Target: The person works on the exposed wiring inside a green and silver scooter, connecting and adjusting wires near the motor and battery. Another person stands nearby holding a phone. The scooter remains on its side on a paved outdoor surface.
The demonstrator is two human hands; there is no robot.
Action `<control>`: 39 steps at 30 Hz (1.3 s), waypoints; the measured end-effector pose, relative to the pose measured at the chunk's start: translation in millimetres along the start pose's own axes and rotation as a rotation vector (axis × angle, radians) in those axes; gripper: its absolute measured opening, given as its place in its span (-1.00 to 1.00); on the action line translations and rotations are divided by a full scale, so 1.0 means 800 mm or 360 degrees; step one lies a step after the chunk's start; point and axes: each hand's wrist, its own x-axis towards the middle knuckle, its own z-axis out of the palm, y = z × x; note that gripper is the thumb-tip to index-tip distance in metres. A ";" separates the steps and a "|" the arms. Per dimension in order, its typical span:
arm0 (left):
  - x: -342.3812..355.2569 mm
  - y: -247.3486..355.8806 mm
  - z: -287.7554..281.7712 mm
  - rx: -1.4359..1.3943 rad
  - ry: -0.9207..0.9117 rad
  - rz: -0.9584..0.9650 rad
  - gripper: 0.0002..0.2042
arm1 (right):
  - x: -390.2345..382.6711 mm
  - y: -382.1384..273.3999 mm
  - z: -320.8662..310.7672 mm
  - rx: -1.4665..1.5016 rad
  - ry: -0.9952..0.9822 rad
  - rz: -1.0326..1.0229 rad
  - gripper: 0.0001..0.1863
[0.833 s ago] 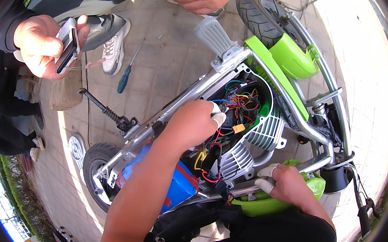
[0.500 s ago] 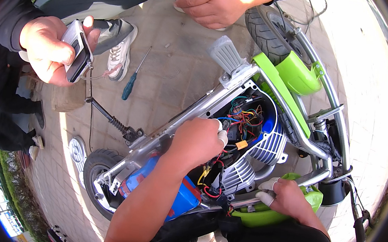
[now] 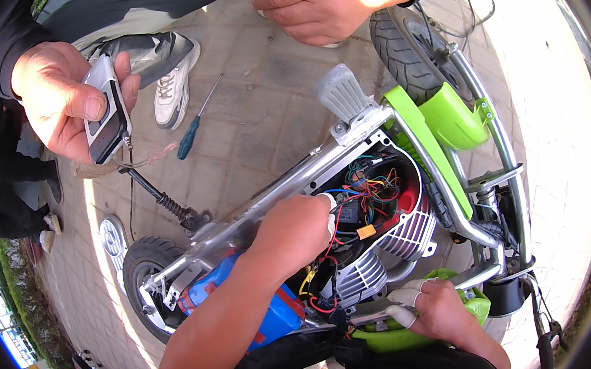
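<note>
A small electric scooter or motorbike lies on its side before me, its silver tube frame (image 3: 262, 199) running diagonally. My left hand (image 3: 297, 231), with white fingertip covers, is closed at the edge of an uncovered housing. Coloured wires (image 3: 374, 185) fill this housing, and an orange connector (image 3: 366, 231) lies just right of my fingers. What the fingertips pinch is hidden. Over a frame tube and the green body panel (image 3: 394, 338) rests my right hand (image 3: 433, 308), its covered thumb and finger apart. Left of the wires sits a blue wrapped pack (image 3: 283, 316), partly behind my left forearm.
A co-worker's hand (image 3: 55, 94) holds a phone-like device (image 3: 108, 113); their other hand (image 3: 316, 8) hangs near the front wheel (image 3: 407, 56). On the paving lie a teal-handled screwdriver (image 3: 188, 137) and a silver round part (image 3: 113, 239). A shock absorber (image 3: 166, 200) sticks out beside the frame.
My left hand has shifted slightly left and down. My right hand's fingers have spread a little. The glow inside the housing has turned from blue to red. The co-worker's device has moved down and left.
</note>
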 end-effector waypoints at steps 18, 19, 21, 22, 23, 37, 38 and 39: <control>-0.001 0.011 0.013 0.0362 -0.0443 0.0493 -0.76 | -0.004 0.003 -0.001 -0.0279 -0.0060 -0.0129 -0.71; 0.000 0.013 0.012 0.0372 -0.0514 0.0455 -0.76 | -0.006 0.005 -0.002 -0.0292 -0.0044 -0.0112 -0.73; 0.001 0.012 0.013 0.0349 -0.0475 0.0438 -0.76 | -0.017 0.009 -0.001 -0.0300 -0.0067 -0.0040 -0.74; -0.001 0.013 0.013 0.0250 -0.0361 0.0477 -0.77 | -0.020 0.009 -0.004 -0.0299 -0.0043 -0.0020 -0.73; -0.002 0.014 0.013 0.0156 -0.0232 0.0514 -0.78 | -0.021 0.009 -0.008 -0.0307 -0.0010 -0.0009 -0.73; 0.009 0.007 0.020 0.0188 0.0401 0.0350 -0.73 | 0.024 0.010 -0.042 -0.0254 0.0219 -0.0172 -0.72; 0.006 0.007 0.018 0.0215 0.0389 0.0346 -0.75 | 0.022 0.010 -0.038 -0.0258 0.0206 -0.0166 -0.73; 0.006 0.008 0.016 0.0155 0.0328 0.0253 -0.75 | 0.021 0.011 -0.035 -0.0264 0.0207 -0.0180 -0.73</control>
